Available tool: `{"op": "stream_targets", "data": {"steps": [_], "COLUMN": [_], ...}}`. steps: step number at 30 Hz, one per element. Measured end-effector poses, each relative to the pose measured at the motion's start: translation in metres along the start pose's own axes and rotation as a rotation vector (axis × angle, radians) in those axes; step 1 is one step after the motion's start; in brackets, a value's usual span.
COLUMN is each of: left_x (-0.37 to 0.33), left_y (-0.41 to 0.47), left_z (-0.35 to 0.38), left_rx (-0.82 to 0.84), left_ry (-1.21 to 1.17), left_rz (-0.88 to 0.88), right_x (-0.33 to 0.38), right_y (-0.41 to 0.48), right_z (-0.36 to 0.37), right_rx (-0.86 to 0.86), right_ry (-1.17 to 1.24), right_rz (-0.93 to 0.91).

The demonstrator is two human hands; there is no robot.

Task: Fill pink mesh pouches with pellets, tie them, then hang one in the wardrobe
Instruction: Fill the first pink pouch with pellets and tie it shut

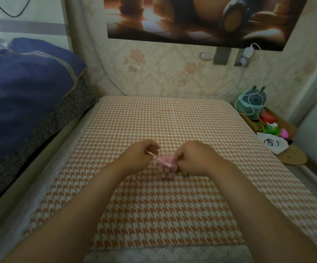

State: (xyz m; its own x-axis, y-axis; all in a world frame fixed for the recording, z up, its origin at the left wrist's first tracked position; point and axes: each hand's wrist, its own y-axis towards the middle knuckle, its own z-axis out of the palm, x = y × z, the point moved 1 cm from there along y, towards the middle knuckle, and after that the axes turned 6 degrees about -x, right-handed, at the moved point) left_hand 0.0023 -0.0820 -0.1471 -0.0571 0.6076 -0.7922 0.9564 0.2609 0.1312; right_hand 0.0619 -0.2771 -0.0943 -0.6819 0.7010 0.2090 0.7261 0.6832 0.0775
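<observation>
Orange-and-white houndstooth cloth (163, 120) fills my head view, spread over a low surface with a lace edge nearest me and floral wallpaper behind it. Okay, both bare forearms reach in from the bottom and meet near the middle of the cloth. Pink mesh pouch (165, 170) sits right there on the cloth between the two hands, upright, and I can see round pale pellets (166, 175) packed in its lower half. Right hand (195, 158) is on it: thumb and fingertips pinch the gathered pink top of the pouch, other fingers curled under. Left hand (139, 154) is just beside the pouch, fingers curled, pinching a thin pink cord (150, 153) that runs toward the pouch mouth. A blurred pink strand lies on the cloth under that wrist, and I cannot tell where it ends. Off to the left, dark blue bedding (24, 88) is piled up. Far right corner, a teal plush toy (252, 100), and nearer me a white bag (271, 145) with a black doodle on it. A poster (201, 19) hangs on the wall above
</observation>
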Motion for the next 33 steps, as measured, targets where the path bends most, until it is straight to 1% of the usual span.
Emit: {"op": "stream_targets", "data": {"steps": [2,4,6,8,10,14,17,19,21,23,24,27,30,33], "left_x": [0.006,0.011,0.017,0.022,0.018,0.016,0.021,0.019,0.012,-0.001,-0.01,-0.032,-0.042,-0.041], "left_y": [0.0,0.001,0.007,0.014,0.016,0.017,0.016,0.014,0.014,0.013,0.011,0.002,-0.004,-0.006], "left_z": [0.0,0.007,0.017,0.027,0.03,0.031,0.027,0.022,0.013,0.004,0.0,-0.002,0.004,0.01], "left_rx": [-0.069,-0.028,0.054,0.104,0.1,0.024,0.023,-0.028,-0.136,-0.222,-0.237,-0.191,-0.116,-0.079], "left_ry": [0.167,0.297,0.383,0.418,0.442,0.407,0.367,0.285,0.175,0.057,0.008,-0.064,-0.007,0.041], "left_rz": [0.059,0.125,0.206,0.239,0.26,0.272,0.218,0.16,0.114,0.105,0.111,0.147,0.185,0.174], "right_x": [-0.003,-0.003,-0.004,-0.005,-0.007,-0.008,-0.008,-0.007,-0.007,-0.008,-0.008,-0.008,-0.009,-0.009], "right_y": [0.0,0.0,0.0,0.0,0.0,0.001,0.001,0.001,0.001,0.0,-0.001,-0.001,0.0,-0.001], "right_z": [-0.002,-0.005,-0.008,-0.009,-0.008,-0.004,-0.004,-0.003,-0.003,-0.003,-0.003,-0.003,-0.002,-0.003], "right_rx": [0.013,0.026,0.035,0.035,0.028,0.016,0.011,0.0,-0.011,-0.02,-0.022,-0.017,-0.015,-0.025], "right_ry": [0.003,-0.002,-0.003,-0.002,-0.009,-0.003,0.024,0.032,0.039,0.048,0.05,0.056,0.068,0.073], "right_rz": [0.004,-0.01,-0.021,-0.026,-0.037,-0.034,-0.025,-0.03,-0.039,-0.048,-0.05,-0.05,-0.045,-0.05]}}
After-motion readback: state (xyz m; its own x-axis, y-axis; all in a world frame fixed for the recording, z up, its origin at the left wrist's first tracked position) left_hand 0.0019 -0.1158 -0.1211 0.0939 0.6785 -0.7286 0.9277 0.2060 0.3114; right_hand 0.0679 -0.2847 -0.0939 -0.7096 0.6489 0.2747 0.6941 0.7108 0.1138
